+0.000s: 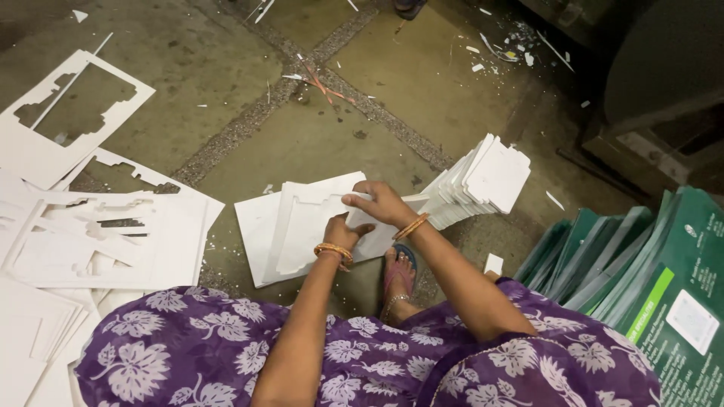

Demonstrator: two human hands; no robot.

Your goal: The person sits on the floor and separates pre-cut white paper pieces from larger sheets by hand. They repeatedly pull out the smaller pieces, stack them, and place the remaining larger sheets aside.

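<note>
A white die-cut cardboard sheet (302,226) lies on the floor in front of me. My left hand (343,232) presses on its near right part. Above it, my right hand (381,202) grips the sheet's upper right edge, fingers curled over the card. Both wrists wear orange bangles. Just right of my hands a fanned stack of white cut-out card pieces (483,181) leans on the floor.
Leftover white card frames with cut-out holes (75,226) pile at the left. Green printed folded cartons (648,279) stand stacked at the right. My foot in a sandal (400,275) rests below the sheet. Paper scraps litter the stone floor (317,136); dark machinery stands top right.
</note>
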